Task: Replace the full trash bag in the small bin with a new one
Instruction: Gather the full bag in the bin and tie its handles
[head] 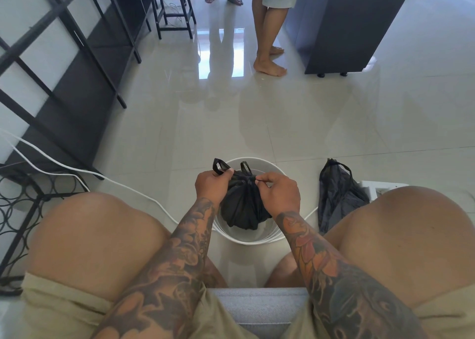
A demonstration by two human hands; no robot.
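Note:
A small white round bin [270,167] stands on the tiled floor between my knees. A full black trash bag [241,210] sits in it, its top gathered into a knot. My left hand [212,184] pinches one black handle loop at the left of the knot. My right hand [279,192] pinches the bag's other end at the right of the knot. A second handle loop sticks up behind the knot. An empty black bag [336,194] lies crumpled on the floor to the right of the bin.
A white cable [77,170] runs across the floor past the bin's left side. Black shelving [77,81] and stools stand at the left and back. A barefoot person [267,48] stands beside a dark cabinet [341,30]. A white power strip [385,185] lies at the right.

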